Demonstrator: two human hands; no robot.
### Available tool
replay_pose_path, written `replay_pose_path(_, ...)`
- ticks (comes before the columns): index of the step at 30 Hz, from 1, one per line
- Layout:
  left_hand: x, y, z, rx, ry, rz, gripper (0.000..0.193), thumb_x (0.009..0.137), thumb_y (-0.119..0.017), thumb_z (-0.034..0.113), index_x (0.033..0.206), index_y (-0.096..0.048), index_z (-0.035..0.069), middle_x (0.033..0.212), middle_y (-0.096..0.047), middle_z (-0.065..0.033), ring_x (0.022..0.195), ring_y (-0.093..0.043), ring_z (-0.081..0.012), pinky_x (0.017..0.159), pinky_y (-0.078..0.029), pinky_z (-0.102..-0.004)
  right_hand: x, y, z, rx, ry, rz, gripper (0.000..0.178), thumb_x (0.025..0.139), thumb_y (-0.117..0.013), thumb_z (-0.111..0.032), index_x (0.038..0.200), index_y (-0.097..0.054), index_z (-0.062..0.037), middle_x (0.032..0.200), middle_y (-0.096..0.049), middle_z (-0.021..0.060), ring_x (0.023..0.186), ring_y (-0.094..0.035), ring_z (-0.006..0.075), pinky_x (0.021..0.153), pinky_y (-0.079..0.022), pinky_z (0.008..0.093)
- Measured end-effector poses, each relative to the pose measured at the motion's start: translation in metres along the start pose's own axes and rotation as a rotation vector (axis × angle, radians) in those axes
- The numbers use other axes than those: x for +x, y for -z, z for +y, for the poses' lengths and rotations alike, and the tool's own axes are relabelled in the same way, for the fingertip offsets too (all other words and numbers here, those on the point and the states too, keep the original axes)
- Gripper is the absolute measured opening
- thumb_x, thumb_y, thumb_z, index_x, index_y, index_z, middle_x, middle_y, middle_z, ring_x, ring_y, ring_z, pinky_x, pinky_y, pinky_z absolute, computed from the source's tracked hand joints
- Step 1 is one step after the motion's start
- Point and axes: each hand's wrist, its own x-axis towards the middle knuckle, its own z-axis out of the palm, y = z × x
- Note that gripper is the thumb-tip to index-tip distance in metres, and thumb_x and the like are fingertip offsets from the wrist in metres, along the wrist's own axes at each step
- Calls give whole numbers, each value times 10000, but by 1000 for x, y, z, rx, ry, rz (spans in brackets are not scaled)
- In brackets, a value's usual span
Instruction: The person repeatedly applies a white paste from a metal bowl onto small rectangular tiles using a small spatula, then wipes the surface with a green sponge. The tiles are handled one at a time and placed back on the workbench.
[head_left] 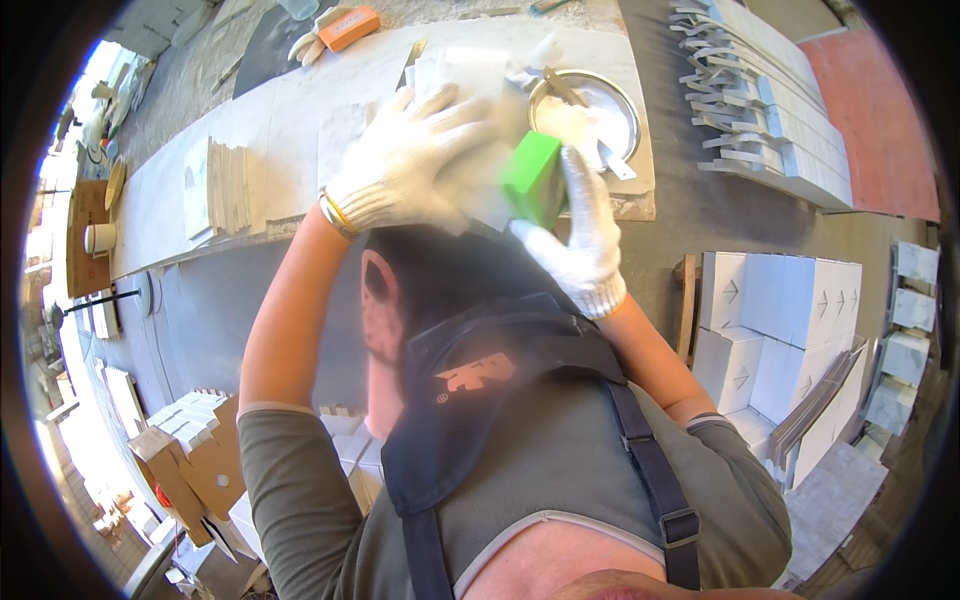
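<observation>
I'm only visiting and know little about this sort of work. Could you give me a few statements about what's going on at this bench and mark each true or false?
1. The right hand holds a green block. True.
2. The left hand is clenched into a fist. False: it is open, with its fingers extended.
3. The orange block lies farther left than the round dish. True.
4. The round dish is empty. False: something pale lies in it.
5. Both hands wear white gloves. True.
6. The sleeves reach the wrists. False: the sleeves end near the elbows, leaving the forearms bare.
</observation>
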Motion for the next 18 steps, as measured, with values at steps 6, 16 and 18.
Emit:
replay_pose_path(6, -1, 1, 0, 2, 2, 4, 996, 527, -932, 399, 1431, -597, 150, 1557, -507, -102, 1479, -399, -398, 1225, -310, -565, -1, 8, 6, -139, -251, -146, 935, 816, -863, -169, 1607, -384, -31, 1465, -554, 234, 1316, -598, 364, 1085, -496, 423)
replay_pose_path(16, 0, 0, -1, 20, 11, -1, 1008, 521, -942, 381, 1439, -596, 151, 1573, -499, -94, 1487, -391, -400, 1224, -316, -558, 3, -7, 2, -71, -107, 17, 936, 809, -862, -183, 1604, -389, -39, 1450, -564, 236, 1287, -619, 367, 1063, -517, 423)
replay_pose_path(18, -1, -2, -1, 23, 0, 16, 1001, 524, -941, 382, 1435, -600, 148, 1576, -499, -90, 1486, -392, -399, 1223, -318, -558, 0, 2, 2, -81, -89, -17, 932, 803, -861, -146, 1603, -394, -41, 1438, -573, 230, 1285, -621, 361, 1060, -519, 430)
